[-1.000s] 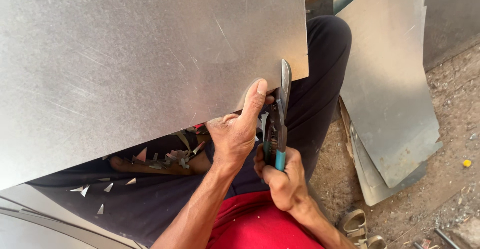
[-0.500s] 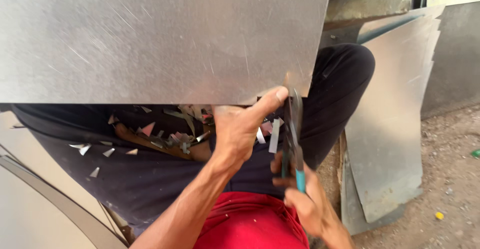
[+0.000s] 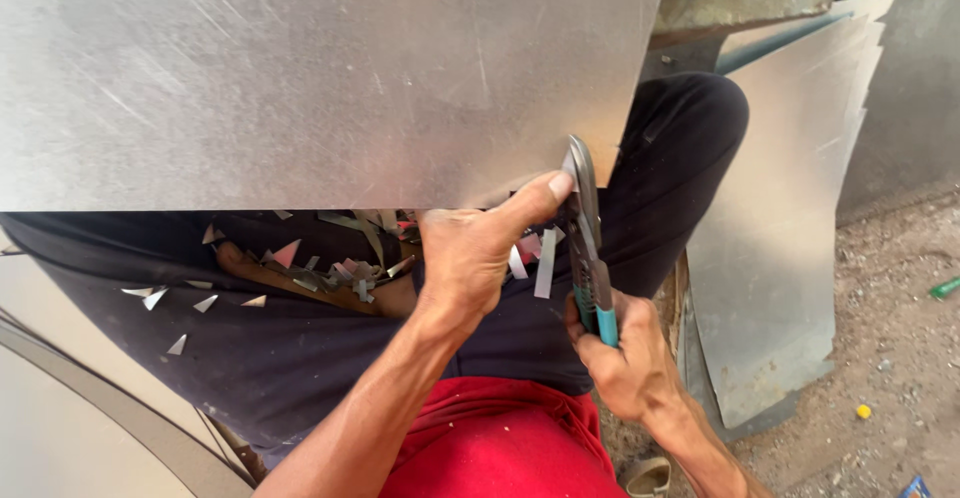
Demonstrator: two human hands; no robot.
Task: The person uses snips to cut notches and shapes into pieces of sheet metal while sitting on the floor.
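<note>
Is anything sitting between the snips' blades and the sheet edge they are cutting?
Nothing visible does. The snips in the right hand meet the metal sheet at its lower edge, and the left hand thumb rests just beside the blades.

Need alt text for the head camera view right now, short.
A seated person's left hand grips the lower edge of a large grey metal sheet while the right hand works teal-handled snips at that edge. Metal offcuts litter the dark trousers.

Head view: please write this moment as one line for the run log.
left hand: grips sheet edge | right hand: holds snips at sheet edge | scraps: on lap
</note>
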